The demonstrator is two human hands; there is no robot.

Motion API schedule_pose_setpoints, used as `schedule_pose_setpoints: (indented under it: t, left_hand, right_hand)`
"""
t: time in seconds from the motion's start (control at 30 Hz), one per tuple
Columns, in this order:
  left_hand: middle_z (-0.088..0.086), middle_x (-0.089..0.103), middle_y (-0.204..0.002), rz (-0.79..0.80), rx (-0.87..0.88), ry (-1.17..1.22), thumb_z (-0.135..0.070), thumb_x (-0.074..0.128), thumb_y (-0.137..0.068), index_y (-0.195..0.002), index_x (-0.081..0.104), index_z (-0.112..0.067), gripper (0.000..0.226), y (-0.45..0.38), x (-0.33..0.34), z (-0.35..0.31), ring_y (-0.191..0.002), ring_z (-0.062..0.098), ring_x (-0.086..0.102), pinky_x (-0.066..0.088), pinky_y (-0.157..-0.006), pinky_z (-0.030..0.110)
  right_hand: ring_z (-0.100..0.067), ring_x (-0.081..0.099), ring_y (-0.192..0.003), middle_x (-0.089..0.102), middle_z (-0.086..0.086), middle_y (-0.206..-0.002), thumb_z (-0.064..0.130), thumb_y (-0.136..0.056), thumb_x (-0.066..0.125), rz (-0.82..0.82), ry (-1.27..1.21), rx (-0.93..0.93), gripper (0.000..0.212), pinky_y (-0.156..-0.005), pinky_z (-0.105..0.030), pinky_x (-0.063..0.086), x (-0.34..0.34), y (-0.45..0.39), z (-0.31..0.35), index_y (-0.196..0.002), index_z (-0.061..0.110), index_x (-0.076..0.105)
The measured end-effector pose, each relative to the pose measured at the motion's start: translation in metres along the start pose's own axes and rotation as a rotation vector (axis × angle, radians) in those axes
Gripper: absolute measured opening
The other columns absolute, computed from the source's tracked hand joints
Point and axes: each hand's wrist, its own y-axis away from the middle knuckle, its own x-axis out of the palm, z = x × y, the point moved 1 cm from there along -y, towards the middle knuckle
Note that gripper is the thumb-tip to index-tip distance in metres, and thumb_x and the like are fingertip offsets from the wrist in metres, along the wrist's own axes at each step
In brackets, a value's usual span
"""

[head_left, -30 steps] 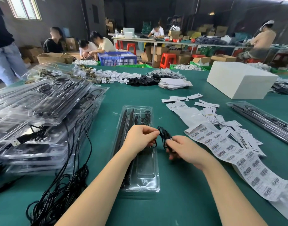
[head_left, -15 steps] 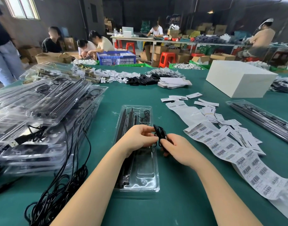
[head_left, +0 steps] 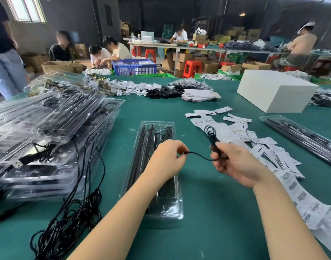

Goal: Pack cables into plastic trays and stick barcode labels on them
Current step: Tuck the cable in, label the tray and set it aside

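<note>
From the head camera, a worker at a green packing table (head_left: 207,194) stretches a thin black cable (head_left: 200,156) between both hands. The left hand (head_left: 167,159) pinches the cable's free end between curled fingers, hovering over a clear plastic tray (head_left: 168,207) that lies lengthwise directly beneath it and already holds long dark strips. The right hand (head_left: 236,164) grips the cable's bundled coil, whose loops rise just above the fist. Beyond and to the right of that fist, a strip of barcode labels (head_left: 299,196) trails across the table among loose white label slips (head_left: 241,128). Well to the left of the left hand stands a stack of filled trays (head_left: 48,128), with loose black cables (head_left: 70,222) spilling down in front of it. Another packed tray (head_left: 301,136) lies far right.
</note>
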Motion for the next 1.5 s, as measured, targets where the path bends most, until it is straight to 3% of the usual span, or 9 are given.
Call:
schedule_pose_setpoints:
  t: [0.17,0.3,0.4,0.63,1.0,1.2,1.27,1.33,1.5]
  left_hand:
    - [-0.017,0.059,-0.085,-0.010,-0.024,0.171,-0.015,0.063,-0.088,-0.117,0.059,-0.027,0.032,0.005,0.006,0.002,-0.076,0.002,0.058,0.047,-0.083,0.023]
    - [-0.009,0.051,-0.129,0.044,0.168,0.075,0.000,0.055,-0.088,-0.140,0.044,-0.038,0.065,0.007,0.003,-0.002,-0.094,0.007,0.058,0.046,-0.093,0.026]
    - [-0.015,0.041,-0.148,0.138,0.291,-0.138,-0.007,0.056,-0.090,-0.136,0.052,-0.035,0.053,0.007,0.002,-0.006,-0.124,0.009,0.049,0.043,-0.100,0.032]
    - [-0.017,0.054,-0.125,0.186,0.385,-0.377,-0.035,0.052,-0.097,-0.132,0.050,-0.032,0.036,0.009,0.005,-0.017,-0.113,0.009,0.054,0.050,-0.083,0.038]
    - [-0.006,0.057,-0.113,0.178,0.234,-0.535,-0.054,0.043,-0.095,-0.117,0.052,-0.030,0.034,0.008,0.012,-0.017,-0.098,0.023,0.062,0.045,-0.073,0.032]
    - [0.007,0.062,-0.107,0.170,0.084,-0.450,-0.041,0.039,-0.100,-0.104,0.049,-0.016,0.028,0.005,0.016,-0.011,-0.101,0.032,0.056,0.042,-0.077,0.038]
    - [0.011,0.062,-0.108,0.202,-0.076,-0.185,-0.035,0.038,-0.101,-0.104,0.050,-0.012,0.026,0.003,0.015,-0.008,-0.102,0.035,0.055,0.044,-0.085,0.041]
    - [0.012,0.061,-0.109,0.210,-0.206,0.018,-0.035,0.037,-0.102,-0.108,0.054,-0.009,0.031,0.001,0.013,-0.005,-0.105,0.034,0.053,0.043,-0.092,0.044]
    - [0.011,0.061,-0.108,0.208,-0.237,-0.148,-0.041,0.030,-0.102,-0.093,0.051,-0.009,0.039,0.000,0.015,-0.005,-0.108,0.032,0.049,0.040,-0.092,0.042]
  right_hand:
    - [-0.012,0.051,-0.054,0.057,0.005,-0.064,0.026,-0.099,0.048,0.178,0.418,0.124,0.022,-0.055,-0.024,0.033,0.011,0.007,-0.009,-0.082,0.017,0.059]
    - [-0.012,0.050,-0.054,0.057,0.004,-0.064,0.026,-0.100,0.048,0.196,0.460,0.133,0.022,-0.053,-0.024,0.030,0.015,0.007,-0.011,-0.084,0.015,0.058]
    - [-0.012,0.049,-0.054,0.056,0.004,-0.064,0.027,-0.100,0.046,0.215,0.452,0.152,0.023,-0.052,-0.024,0.030,0.012,0.007,-0.012,-0.083,0.015,0.056]
    - [-0.011,0.045,-0.052,0.055,0.004,-0.062,0.027,-0.099,0.047,0.243,0.488,0.112,0.028,-0.052,-0.024,0.028,0.008,0.006,-0.013,-0.074,0.018,0.053]
    - [-0.013,0.052,-0.049,0.048,0.005,-0.061,0.028,-0.099,0.045,0.213,0.421,0.180,0.029,-0.047,-0.022,0.028,0.012,0.007,-0.011,-0.072,0.020,0.050]
    - [-0.013,0.056,-0.049,0.055,0.005,-0.072,0.064,-0.075,0.058,-0.021,0.215,0.026,0.051,-0.042,-0.018,0.035,0.025,0.004,-0.004,-0.085,0.014,0.064]
    - [-0.012,0.061,-0.053,0.060,0.004,-0.086,0.061,-0.064,0.066,-0.113,0.097,-0.092,0.054,-0.044,-0.018,0.040,0.029,0.002,-0.003,-0.095,0.017,0.062]
    - [-0.011,0.064,-0.057,0.064,0.003,-0.090,0.051,-0.073,0.071,-0.190,0.149,-0.183,0.039,-0.049,-0.019,0.043,0.031,0.000,-0.005,-0.098,0.023,0.062]
    - [-0.004,0.062,-0.056,0.070,0.012,-0.081,0.035,-0.089,0.066,-0.181,0.219,-0.246,0.017,-0.049,-0.014,0.045,0.049,-0.006,-0.021,-0.103,0.026,0.067]
